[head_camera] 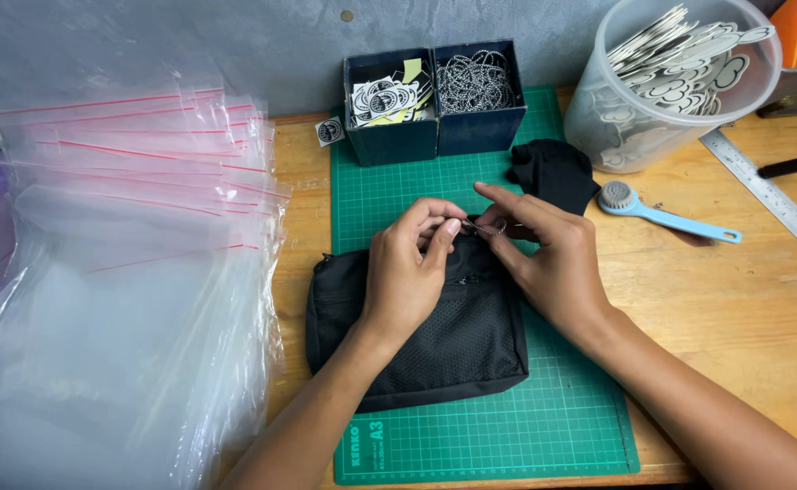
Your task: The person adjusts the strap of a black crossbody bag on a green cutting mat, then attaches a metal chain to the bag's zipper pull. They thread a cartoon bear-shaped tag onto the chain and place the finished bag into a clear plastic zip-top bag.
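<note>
Nearest the camera, two bare forearms are extended over a green gridded cutting mat (562, 399) laid on a wooden tabletop (743, 308). A black fabric pouch with a mesh front pocket (453, 345) lies on the mat, partly covered by the left hand (405, 272), whose fingers are curled and pinched at the pouch's top edge. The right hand (557, 263) is pinched on a small silvery metal ring or chain end (489, 227) just at the same spot; what exactly is gripped by the left fingertips cannot be made out.

A slip seems possible: the metal piece is tiny and held only by fingertips, so it could be dropped into the dark fabric. The slippery stack of clear zip bags with red seals (135, 272) at the left could also be nudged off by an elbow.
</note>
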